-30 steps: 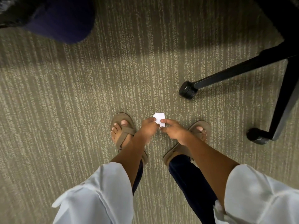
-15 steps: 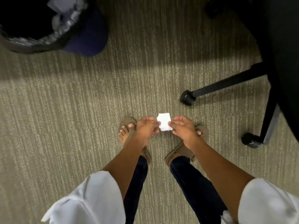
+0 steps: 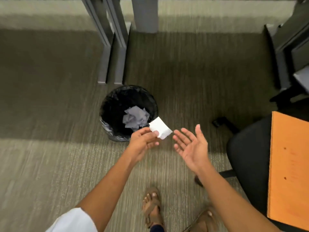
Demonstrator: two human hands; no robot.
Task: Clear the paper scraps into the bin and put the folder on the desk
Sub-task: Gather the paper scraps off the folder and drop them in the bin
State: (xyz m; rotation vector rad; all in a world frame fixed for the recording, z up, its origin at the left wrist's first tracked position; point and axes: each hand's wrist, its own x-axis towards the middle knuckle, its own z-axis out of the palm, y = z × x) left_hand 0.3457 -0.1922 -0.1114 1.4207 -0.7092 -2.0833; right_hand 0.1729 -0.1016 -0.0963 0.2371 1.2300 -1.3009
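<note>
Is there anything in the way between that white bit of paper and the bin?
Nothing visible. The left hand pinches the paper scrap right beside the bin, whose open top shows only crumpled paper inside. The right hand is open and off to the side.

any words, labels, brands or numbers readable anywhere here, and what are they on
None can be read.
White paper scrap in the left hand: its visible face is blank.
Crumpled paper in the bin: no print shows.
Orange folder on the chair seat: faint reddish marks that might be writing, too blurred to read.
Sandals: no brand mark visible.
</note>
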